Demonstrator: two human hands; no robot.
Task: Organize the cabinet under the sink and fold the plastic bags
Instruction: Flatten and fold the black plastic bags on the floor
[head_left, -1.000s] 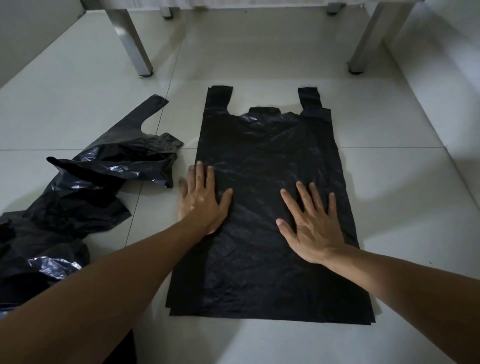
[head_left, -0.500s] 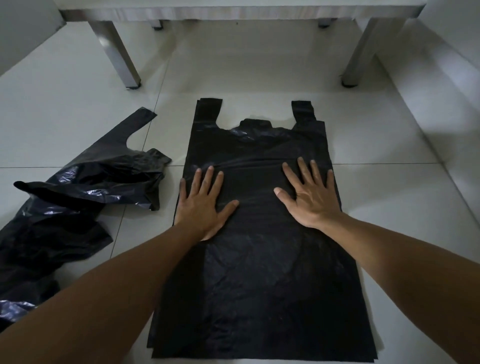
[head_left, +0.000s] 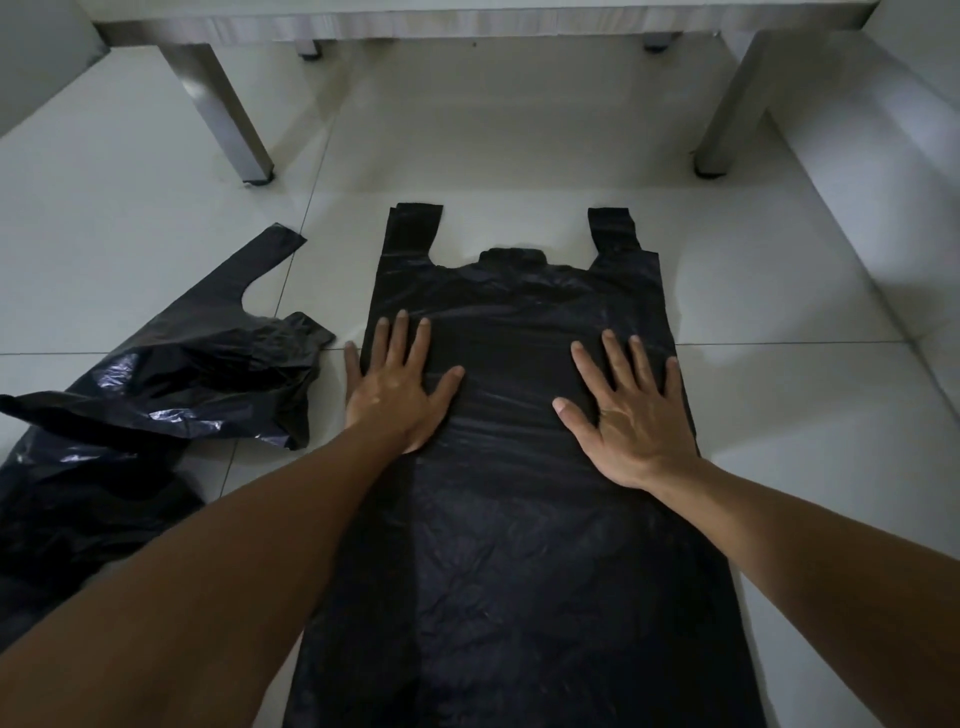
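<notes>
A black plastic bag (head_left: 519, 545) lies flat on the white tiled floor, its two handles pointing away from me. My left hand (head_left: 397, 387) presses palm-down on the bag's left edge, fingers spread, the little finger over bare tile. My right hand (head_left: 631, 415) lies flat on the bag's right half, fingers apart. Neither hand grips anything. To the left, a heap of crumpled black bags (head_left: 140, 410) rests on the floor, one handle sticking up toward the back.
A metal-legged unit stands at the back, with a left leg (head_left: 223, 114) and a right leg (head_left: 727, 109) on the tiles. A white wall (head_left: 904, 171) runs along the right side. Bare floor (head_left: 810, 415) lies between the bag and that wall.
Both hands have slid up the bag toward the handles, staying flat on it. The view has tilted so the bag sits lower and closer in frame.
</notes>
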